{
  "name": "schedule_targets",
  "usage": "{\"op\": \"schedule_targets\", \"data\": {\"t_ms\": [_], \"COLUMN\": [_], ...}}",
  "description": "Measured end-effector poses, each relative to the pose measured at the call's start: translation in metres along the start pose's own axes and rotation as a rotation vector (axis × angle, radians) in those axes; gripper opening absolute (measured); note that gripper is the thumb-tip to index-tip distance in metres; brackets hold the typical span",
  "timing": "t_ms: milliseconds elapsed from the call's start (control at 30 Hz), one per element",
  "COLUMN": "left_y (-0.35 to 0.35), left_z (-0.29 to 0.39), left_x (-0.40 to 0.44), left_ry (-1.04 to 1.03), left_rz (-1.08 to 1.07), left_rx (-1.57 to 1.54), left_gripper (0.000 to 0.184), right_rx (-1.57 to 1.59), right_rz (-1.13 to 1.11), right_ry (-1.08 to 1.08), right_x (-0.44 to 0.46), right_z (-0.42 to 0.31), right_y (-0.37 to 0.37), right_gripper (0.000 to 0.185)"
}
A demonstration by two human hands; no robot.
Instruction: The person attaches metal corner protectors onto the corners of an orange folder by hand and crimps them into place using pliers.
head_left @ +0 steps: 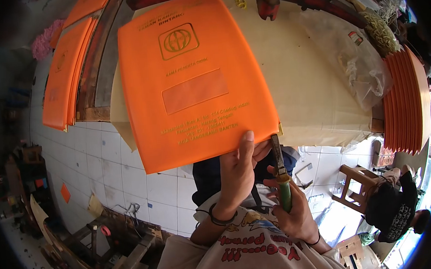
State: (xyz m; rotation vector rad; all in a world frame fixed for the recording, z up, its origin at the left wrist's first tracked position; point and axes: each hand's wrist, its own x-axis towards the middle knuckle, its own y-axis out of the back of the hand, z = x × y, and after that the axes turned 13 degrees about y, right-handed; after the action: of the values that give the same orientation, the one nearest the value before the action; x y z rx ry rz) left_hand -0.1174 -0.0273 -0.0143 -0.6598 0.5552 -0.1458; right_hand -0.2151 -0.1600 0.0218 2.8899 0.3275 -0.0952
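An orange folder cover (195, 121) with gold lettering, a round emblem and a clear window lies across the paper-covered table and juts over its near edge. My left hand (239, 165) grips its near edge by the right corner, thumb on top and fingers beneath. In my right hand (294, 213) is a pair of green-handled pliers (279, 165), fingers wrapped round the handles. The jaws meet the cover's near right corner, where a small gold-coloured metal corner piece (281, 128) shows. Whether the jaws are fully closed on it cannot be made out.
Stacked orange covers stand at the right (403, 103) and far left (66, 74). A clear plastic bag (356, 57) lies on the brown paper (296, 75). A dark red metal bar (311, 0) crosses the back. A seated person (392, 202) and wooden stool (352, 188) are at lower right.
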Motion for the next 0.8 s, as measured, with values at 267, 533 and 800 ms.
{"op": "schedule_targets", "data": {"t_ms": [267,533,800], "left_y": [-0.001,0.0,0.0], "left_z": [0.001,0.0,-0.002], "left_x": [0.0,0.0,0.0], "left_ry": [-0.013,-0.004,-0.017], "left_rz": [-0.013,-0.001,0.013], "left_rx": [-0.027,-0.014,-0.013], "left_gripper": [0.042,0.041,0.042], "right_rx": [0.066,0.038,-0.099], "right_rz": [0.032,0.094,0.096], "right_ry": [-0.022,-0.125,-0.238], "right_x": [0.001,-0.004,0.008], "right_z": [-0.001,-0.001,-0.019], "right_y": [-0.002,-0.004,-0.005], "right_gripper": [0.064,0.046,0.026]}}
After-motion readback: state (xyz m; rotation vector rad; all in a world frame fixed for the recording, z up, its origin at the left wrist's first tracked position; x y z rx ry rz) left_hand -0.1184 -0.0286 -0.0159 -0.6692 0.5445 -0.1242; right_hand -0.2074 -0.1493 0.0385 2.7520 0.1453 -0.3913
